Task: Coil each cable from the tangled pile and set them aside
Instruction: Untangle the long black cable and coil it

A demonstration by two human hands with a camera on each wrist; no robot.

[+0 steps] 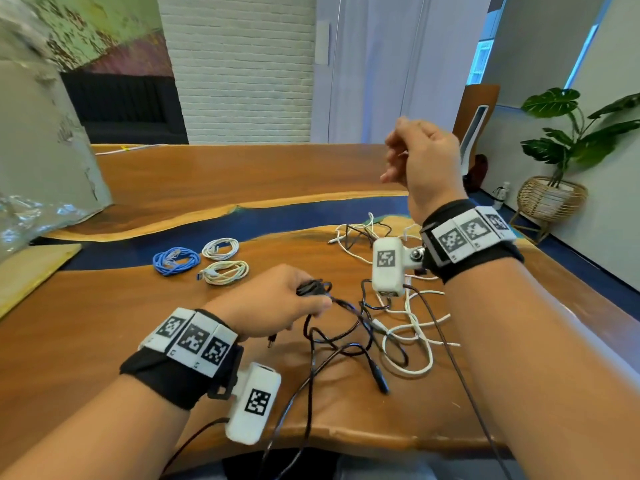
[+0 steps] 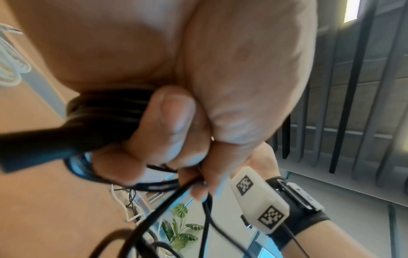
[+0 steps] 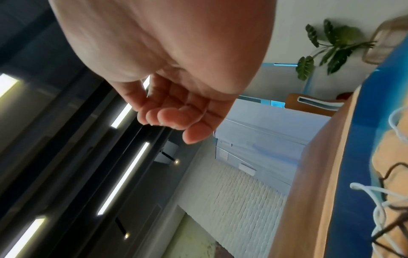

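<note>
— Cables first: where are they?

— Loose ones lie in a tangled pile [image 1: 388, 320] on the wooden table [image 1: 104, 323], in front of me and a little to my right, black and white strands crossing each other. Three finished coils sit farther back, toward the left: a blue coil [image 1: 176, 260], a white coil [image 1: 221, 248] just beside it, and a cream coil [image 1: 225, 271] in front of the white one.

— What is your left hand doing?

— My left hand [image 1: 273, 301] is low over the table, just left of the pile, and it grips a small bundle of loops of the black cable [image 1: 313, 289]. In the left wrist view my fingers [image 2: 174, 113] are curled tight round those loops, and more black strands pass under the fingertips and hang down toward the table. The rest of that cable trails off to the right into the pile, with a plug end [image 1: 272, 341] lying on the wood near my wrist.

— And the right hand?

— My right hand [image 1: 420, 157] is raised well above the table, over the far side of the pile. Its fingers are loosely curled inward. From the head view there might be something thin between thumb and forefinger, but I cannot tell; the right wrist view shows the fingertips [image 3: 170, 117] bent toward the palm with nothing in them.

— Is it touching any cable?

— Not that I can see.
</note>
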